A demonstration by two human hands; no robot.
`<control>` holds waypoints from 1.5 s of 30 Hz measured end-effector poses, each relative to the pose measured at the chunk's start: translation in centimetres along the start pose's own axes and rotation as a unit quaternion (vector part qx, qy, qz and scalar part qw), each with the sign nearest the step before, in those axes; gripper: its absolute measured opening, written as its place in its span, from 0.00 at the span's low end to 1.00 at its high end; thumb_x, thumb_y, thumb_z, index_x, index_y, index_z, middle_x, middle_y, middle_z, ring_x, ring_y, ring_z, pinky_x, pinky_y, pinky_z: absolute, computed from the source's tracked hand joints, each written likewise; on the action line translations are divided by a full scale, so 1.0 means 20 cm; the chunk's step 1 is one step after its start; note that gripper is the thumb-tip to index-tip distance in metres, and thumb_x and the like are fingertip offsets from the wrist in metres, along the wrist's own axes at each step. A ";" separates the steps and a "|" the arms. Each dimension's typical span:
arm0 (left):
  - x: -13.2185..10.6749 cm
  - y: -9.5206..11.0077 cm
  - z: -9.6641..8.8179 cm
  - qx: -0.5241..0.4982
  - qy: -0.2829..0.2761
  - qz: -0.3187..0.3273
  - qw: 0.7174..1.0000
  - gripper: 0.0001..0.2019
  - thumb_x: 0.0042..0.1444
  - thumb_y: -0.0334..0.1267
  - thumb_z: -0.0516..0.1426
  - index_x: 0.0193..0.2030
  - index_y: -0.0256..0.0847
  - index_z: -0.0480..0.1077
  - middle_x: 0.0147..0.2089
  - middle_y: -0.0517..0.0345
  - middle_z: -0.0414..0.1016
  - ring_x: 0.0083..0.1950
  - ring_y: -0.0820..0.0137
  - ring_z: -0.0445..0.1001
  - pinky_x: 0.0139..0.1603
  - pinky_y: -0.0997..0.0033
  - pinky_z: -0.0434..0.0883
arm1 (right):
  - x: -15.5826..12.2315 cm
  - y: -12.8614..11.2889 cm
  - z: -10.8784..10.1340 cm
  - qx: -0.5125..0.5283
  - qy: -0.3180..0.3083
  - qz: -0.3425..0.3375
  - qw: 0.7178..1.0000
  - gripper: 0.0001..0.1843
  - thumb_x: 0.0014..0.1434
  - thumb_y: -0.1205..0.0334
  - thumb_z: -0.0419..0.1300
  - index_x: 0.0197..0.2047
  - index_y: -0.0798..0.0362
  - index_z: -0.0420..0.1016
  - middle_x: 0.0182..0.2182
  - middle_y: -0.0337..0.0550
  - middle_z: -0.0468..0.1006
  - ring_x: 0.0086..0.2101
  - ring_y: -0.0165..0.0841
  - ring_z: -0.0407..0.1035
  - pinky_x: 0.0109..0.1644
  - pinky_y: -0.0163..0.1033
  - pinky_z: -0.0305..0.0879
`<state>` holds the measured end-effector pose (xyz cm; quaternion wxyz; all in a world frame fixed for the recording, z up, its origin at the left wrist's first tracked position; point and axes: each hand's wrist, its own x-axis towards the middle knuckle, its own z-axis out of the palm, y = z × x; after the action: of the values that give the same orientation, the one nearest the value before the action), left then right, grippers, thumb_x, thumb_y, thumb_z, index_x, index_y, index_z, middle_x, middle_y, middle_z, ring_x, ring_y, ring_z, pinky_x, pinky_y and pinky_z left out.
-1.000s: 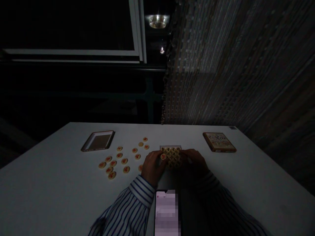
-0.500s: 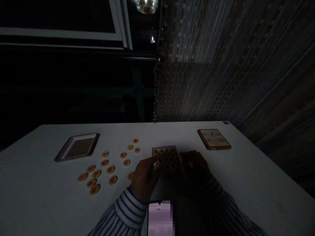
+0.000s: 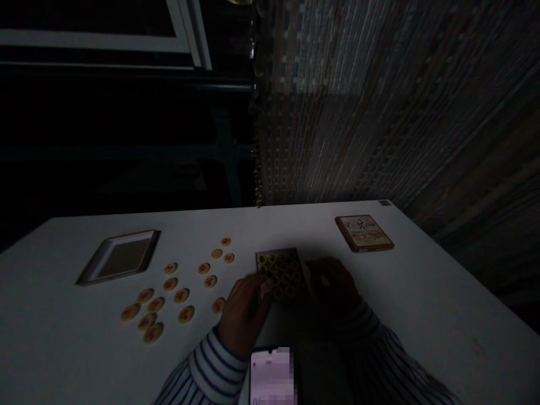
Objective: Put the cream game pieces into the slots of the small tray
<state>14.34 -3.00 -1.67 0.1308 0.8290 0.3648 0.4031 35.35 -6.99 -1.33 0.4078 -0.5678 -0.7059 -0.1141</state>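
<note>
In the head view, my left hand (image 3: 241,315) is closed, with a small round Chinese chess piece (image 3: 265,288) between thumb and fingers. It hovers at the near left corner of a shallow box (image 3: 276,251) filled with rows of dark-marked Chinese chess pieces (image 3: 282,273). To the box's right, my right hand (image 3: 333,284) lies in deep shadow, fingers bent and a gap showing between thumb and forefinger. Its forefinger tip is at the box's right edge; contact is unclear. Several red-marked Chinese chess pieces (image 3: 181,295) are scattered on the white table (image 3: 76,332) left of my hands.
An open, shallow lid or tray (image 3: 149,239) lies at the far left. A flat printed box (image 3: 365,232) sits at the far right. Close to me, a phone (image 3: 272,374) with a lit screen stands below my wrists. Behind the table hangs a string curtain (image 3: 320,129).
My view has shifted slightly, so the scattered pieces and tray appear further left. My left hand still holds the piece at the box, and my right hand stays beside it.
</note>
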 end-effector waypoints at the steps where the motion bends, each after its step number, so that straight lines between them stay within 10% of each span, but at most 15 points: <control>1: 0.00 0.00 0.00 -0.001 0.004 0.000 1.000 0.12 0.51 0.35 0.55 0.44 0.40 0.64 0.39 0.54 0.72 0.41 0.70 0.71 0.40 0.70 0.70 | 0.00 0.00 0.00 0.008 -0.003 0.001 1.000 0.10 0.51 0.71 0.52 0.35 0.55 0.71 0.27 0.45 0.73 0.30 0.33 0.66 0.34 0.39 0.63; 29: 0.11 0.11 0.07 -0.045 -0.065 0.046 0.996 0.12 0.55 0.37 0.49 0.46 0.44 0.65 0.42 0.56 0.72 0.43 0.69 0.69 0.44 0.66 0.66 | 0.06 -0.12 0.05 0.383 -0.107 0.201 0.895 0.12 0.52 0.59 0.55 0.37 0.54 0.75 0.34 0.44 0.77 0.36 0.35 0.71 0.42 0.42 0.68; 45: 0.08 0.11 0.08 -0.254 -0.024 -0.195 0.947 0.09 0.50 0.35 0.54 0.36 0.39 0.72 0.37 0.55 0.76 0.38 0.70 0.74 0.41 0.69 0.71 | 0.05 -0.10 0.07 0.333 -0.107 0.199 0.916 0.09 0.52 0.61 0.56 0.34 0.54 0.74 0.31 0.44 0.78 0.33 0.33 0.72 0.37 0.38 0.70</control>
<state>17.27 -3.24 -0.61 0.4218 0.6908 0.4012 0.4289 32.95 -6.09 -0.86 0.5092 -0.5369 -0.6150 0.2723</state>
